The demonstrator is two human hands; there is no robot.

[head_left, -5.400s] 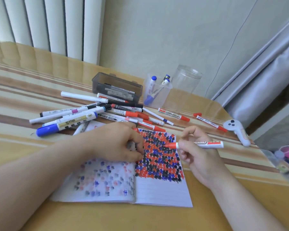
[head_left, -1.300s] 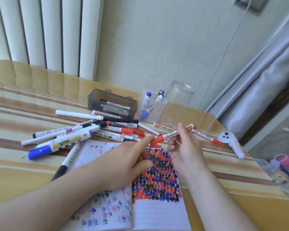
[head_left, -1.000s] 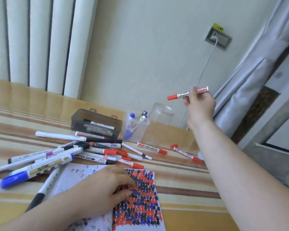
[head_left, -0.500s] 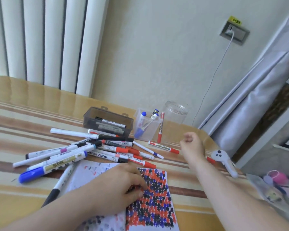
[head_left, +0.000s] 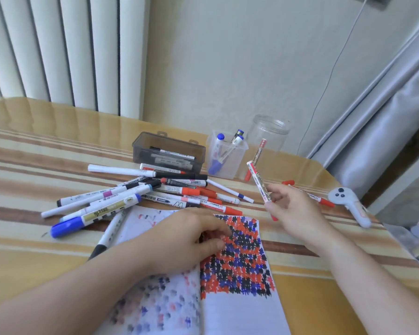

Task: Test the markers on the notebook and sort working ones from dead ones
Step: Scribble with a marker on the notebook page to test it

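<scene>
Well into the sorting, to judge by the open lined notebook (head_left: 230, 303), its right page dense with red, blue and black scribbles, its left page dotted with fainter marks.

Left hand (head_left: 179, 245) flat on the notebook near the spine, fingers spread and pressing the pages down, gripping nothing.

Right hand (head_left: 293, 213) raised just right of the notebook's top corner, thumb and fingertips pinched on a slim white marker with a red end (head_left: 260, 187), held tilted, its upper end pointing toward the far containers. Capped or uncapped: cannot tell for sure.

Beyond the notebook, a loose heap of white-barrelled markers with red, blue and black caps (head_left: 155, 192) lying on the striped, glossy surface (head_left: 34, 160), seemingly the untested stock. Behind that heap, three receptacles: a smoky grey plastic box (head_left: 168, 153) with a few markers inside, a small clear square cup (head_left: 226, 157) with blue-capped markers standing in it, and a clear round jar (head_left: 269, 134) with a red-tipped marker (head_left: 255, 160) leaning in front of it. Which container takes working markers and which takes dead ones: not evident.

Right of the notebook, a loose red cap (head_left: 288, 182), another red-ended marker partly hidden by the right hand, and a white handheld controller (head_left: 348, 204).

Sorted so far: only a handful. Left: the marker in hand to be tested or binned, then most of the heap.
</scene>
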